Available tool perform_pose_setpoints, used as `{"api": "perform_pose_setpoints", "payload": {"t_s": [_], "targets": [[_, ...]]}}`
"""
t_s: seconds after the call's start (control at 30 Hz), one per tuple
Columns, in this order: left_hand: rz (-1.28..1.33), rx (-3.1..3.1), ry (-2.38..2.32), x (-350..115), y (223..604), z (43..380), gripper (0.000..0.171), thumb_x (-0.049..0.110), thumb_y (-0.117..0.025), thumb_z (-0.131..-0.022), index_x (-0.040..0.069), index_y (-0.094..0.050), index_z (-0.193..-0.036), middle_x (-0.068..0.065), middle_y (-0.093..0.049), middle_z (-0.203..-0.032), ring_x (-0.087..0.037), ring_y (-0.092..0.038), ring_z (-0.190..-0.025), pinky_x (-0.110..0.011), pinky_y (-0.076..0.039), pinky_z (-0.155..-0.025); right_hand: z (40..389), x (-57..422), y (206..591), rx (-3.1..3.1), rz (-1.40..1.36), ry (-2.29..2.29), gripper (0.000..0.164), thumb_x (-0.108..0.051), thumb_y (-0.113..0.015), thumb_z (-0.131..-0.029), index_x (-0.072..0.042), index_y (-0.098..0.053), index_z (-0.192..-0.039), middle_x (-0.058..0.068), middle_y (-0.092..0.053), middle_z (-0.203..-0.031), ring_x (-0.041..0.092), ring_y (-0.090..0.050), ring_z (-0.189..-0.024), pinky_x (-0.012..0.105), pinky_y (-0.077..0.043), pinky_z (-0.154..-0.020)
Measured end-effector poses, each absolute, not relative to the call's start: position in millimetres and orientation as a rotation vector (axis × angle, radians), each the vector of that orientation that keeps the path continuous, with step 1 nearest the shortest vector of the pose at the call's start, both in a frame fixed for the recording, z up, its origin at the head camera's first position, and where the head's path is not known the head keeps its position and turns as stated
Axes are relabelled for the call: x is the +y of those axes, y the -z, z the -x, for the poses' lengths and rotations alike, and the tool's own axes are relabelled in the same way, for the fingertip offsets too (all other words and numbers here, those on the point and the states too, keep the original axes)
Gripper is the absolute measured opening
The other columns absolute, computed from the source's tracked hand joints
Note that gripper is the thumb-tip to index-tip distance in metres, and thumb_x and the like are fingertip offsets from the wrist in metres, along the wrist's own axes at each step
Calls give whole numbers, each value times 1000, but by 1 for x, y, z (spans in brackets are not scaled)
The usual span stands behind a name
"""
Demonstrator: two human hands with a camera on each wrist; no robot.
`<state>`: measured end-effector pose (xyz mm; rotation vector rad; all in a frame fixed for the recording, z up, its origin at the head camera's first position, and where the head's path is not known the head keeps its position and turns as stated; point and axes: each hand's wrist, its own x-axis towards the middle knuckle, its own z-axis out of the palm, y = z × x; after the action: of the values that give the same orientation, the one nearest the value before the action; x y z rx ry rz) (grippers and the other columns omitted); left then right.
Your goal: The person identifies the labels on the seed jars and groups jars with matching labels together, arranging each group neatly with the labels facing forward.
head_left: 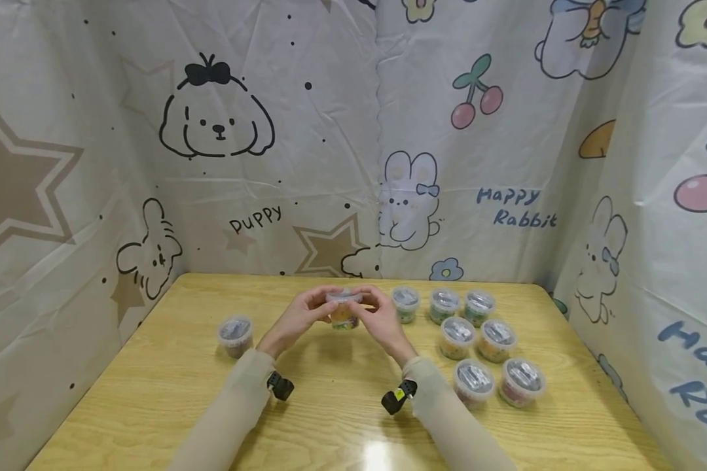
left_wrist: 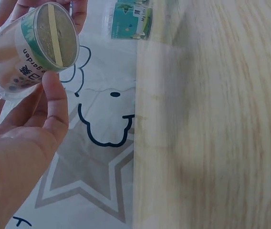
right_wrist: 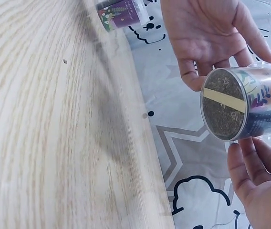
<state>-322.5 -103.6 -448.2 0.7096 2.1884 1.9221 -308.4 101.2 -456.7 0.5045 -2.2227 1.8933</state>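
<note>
Between both hands, raised over the table, is a clear plastic lidded tub [head_left: 344,318] with a printed label. My left hand [head_left: 299,318] grips it from the left, and my right hand [head_left: 384,322] grips it from the right, fingers near the lid. In the left wrist view the tub [left_wrist: 33,50] tilts, showing its round base crossed by a pale yellow strip. Dark, grainy, soil-like contents show through the base of the tub [right_wrist: 243,105] in the right wrist view. There the right hand's fingers [right_wrist: 250,164] curve against its side.
A single tub [head_left: 235,335] with a purple label stands at the table's left. Several similar tubs stand in rows on the right: green-labelled ones [head_left: 444,306] at the back, orange ones [head_left: 457,337] in the middle, reddish ones [head_left: 522,382] in front. A printed curtain [head_left: 330,163] surrounds the wooden table [head_left: 330,418].
</note>
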Motion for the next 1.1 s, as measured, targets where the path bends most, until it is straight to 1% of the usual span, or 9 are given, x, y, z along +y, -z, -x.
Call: {"api": "perform_pose_setpoints", "payload": {"t_s": [0.13,0.3,0.4,0.53,0.67,0.83,0.9,1.0,1.1], "targets": [[-697,2203,-1947,-100,448,323,37,24,-62,-98,7,-58,-131,-4,-66,-113,-14,-61,-95,-37,-53,-82,310,103,457,-2220,-520,-1931,30,-21,-68,-94,-9,-62,-120,12,-68,-116,23,-63,-110,38,-54,-91],[-648,2279,-1966,-97,448,320,35,23,-65,-96,7,-61,-126,-4,-67,-109,-14,-62,-92,-37,-53,-80,305,104,449,-2266,-536,-1971,37,-19,-66,-95,-5,-60,-129,19,-65,-124,30,-61,-116,40,-53,-94],[-616,2304,-1977,-96,446,319,36,24,-66,-95,8,-61,-127,-4,-67,-110,-14,-61,-93,-38,-52,-82,294,104,436,-2290,-531,-1976,38,-18,-65,-96,-4,-59,-130,18,-61,-131,34,-59,-121,43,-52,-96],[-626,2316,-1966,-94,441,319,39,25,-65,-96,8,-59,-130,-5,-67,-114,-12,-60,-95,-33,-51,-81,282,104,419,-2282,-508,-1972,36,-18,-65,-96,-2,-59,-128,19,-58,-133,38,-58,-122,47,-50,-99],[-687,2315,-1915,-95,438,319,37,22,-60,-99,9,-58,-133,-10,-66,-119,-13,-61,-94,-32,-52,-78,280,107,416,-2265,-503,-1986,34,-18,-63,-97,-1,-59,-126,20,-61,-128,33,-60,-118,44,-51,-97],[-770,2285,-1862,-98,436,318,36,20,-55,-102,8,-56,-136,-14,-63,-125,-14,-61,-98,-43,-53,-82,295,112,430,-2219,-552,-2117,32,-13,-59,-99,1,-55,-128,21,-62,-123,14,-62,-105,33,-52,-91],[-767,2285,-1862,-97,437,318,36,22,-56,-101,9,-58,-134,-14,-64,-124,-15,-61,-97,-45,-53,-83,302,113,438,-2211,-567,-2155,34,-12,-56,-100,1,-54,-132,22,-62,-124,11,-61,-101,31,-53,-89],[-721,2325,-1878,-95,439,318,34,26,-60,-99,10,-63,-129,-12,-66,-118,-16,-61,-93,-39,-53,-80,305,112,445,-2218,-559,-2161,38,-17,-54,-102,-3,-52,-137,20,-60,-129,16,-62,-106,34,-54,-89],[-638,2390,-1907,-92,441,316,34,30,-67,-95,12,-67,-124,-9,-69,-113,-16,-61,-92,-32,-51,-77,303,110,447,-2242,-530,-2099,41,-24,-57,-101,-10,-53,-139,17,-57,-137,25,-58,-120,41,-52,-96]]}}
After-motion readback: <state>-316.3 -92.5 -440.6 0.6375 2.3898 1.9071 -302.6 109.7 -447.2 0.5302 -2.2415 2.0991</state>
